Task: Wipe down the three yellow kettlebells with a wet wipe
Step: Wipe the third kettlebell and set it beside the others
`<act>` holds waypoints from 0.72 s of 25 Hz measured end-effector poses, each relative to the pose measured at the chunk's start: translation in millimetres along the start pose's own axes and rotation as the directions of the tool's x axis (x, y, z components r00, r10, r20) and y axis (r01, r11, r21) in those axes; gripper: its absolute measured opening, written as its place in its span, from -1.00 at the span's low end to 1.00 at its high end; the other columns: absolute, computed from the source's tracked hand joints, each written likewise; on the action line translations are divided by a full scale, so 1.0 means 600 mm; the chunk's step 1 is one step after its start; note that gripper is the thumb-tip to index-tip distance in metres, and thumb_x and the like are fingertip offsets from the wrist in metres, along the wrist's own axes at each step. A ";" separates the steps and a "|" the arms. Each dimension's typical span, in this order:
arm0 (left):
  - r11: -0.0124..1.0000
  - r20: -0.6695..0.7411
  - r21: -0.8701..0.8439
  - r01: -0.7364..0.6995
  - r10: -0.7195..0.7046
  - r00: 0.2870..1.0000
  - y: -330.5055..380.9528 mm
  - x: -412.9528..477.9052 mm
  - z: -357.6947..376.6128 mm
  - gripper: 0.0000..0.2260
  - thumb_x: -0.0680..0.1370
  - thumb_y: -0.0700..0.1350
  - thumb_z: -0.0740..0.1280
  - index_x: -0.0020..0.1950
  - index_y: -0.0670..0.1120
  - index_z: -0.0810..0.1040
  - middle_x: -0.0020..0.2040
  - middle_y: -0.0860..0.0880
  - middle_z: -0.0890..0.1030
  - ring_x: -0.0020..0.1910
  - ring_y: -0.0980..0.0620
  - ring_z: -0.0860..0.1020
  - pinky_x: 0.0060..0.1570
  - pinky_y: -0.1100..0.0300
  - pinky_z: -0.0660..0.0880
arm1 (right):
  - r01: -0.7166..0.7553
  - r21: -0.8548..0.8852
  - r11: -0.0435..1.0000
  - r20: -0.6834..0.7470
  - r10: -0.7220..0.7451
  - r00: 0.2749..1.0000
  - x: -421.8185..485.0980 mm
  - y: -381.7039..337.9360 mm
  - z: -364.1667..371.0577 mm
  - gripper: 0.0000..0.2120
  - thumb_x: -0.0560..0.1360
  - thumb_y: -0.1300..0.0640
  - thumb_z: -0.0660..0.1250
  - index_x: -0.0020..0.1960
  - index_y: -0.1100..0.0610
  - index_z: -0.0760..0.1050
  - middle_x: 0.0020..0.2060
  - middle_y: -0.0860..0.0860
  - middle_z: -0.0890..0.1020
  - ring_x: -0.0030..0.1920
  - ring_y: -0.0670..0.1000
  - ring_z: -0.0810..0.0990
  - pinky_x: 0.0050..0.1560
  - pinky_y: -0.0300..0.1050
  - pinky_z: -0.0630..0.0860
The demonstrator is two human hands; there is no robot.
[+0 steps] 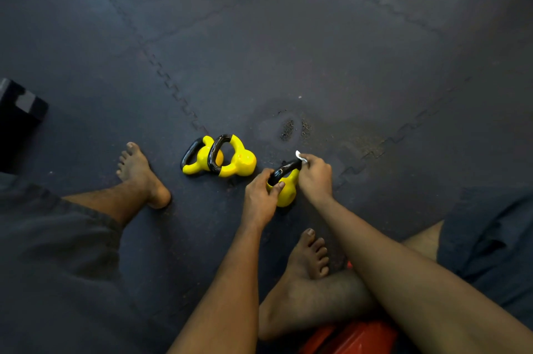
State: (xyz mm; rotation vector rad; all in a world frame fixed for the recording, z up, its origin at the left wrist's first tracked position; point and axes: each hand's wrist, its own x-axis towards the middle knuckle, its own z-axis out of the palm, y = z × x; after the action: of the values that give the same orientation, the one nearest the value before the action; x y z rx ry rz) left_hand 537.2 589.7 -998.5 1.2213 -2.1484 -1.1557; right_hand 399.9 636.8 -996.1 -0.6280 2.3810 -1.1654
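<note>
Head view: left hand [259, 198] clasps near kettlebell [287, 190]; right hand [315, 176] pinches wet wipe [300, 156], rubbing its black handle. Next, judged: wipe yellow body, then left pair [220, 159].

Yellow kettlebells [227, 156] with black handles; white wipe [300, 156]; dark grey floor mats [317, 51], jigsaw-edged seams; orange-red box [354, 336].

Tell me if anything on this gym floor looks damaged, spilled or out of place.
Yes. The floor mat has a dark, wet-looking patch with two rough pitted spots beyond the kettlebell being wiped. The other two kettlebells lie tipped on their sides, touching.
</note>
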 end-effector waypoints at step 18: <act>0.998 0.035 0.048 -0.033 0.031 0.999 0.005 -0.005 0.012 -0.79 0.55 -0.07 0.37 0.15 -0.09 0.53 0.01 -0.07 0.58 0.02 -0.11 0.51 -0.02 -0.03 0.48 | 0.301 -0.441 0.845 0.406 -0.111 0.907 0.046 -0.053 -0.053 -0.72 0.42 0.23 0.19 -0.03 0.13 0.66 -0.07 0.21 0.68 -0.02 0.26 0.60 -0.11 0.01 0.55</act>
State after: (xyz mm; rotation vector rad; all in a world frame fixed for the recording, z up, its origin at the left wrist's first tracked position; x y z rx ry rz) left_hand 532.3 596.3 -1000.0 1.1912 -2.2253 -1.1254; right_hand 366.8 623.6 -957.3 -1.1880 2.3129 -0.4260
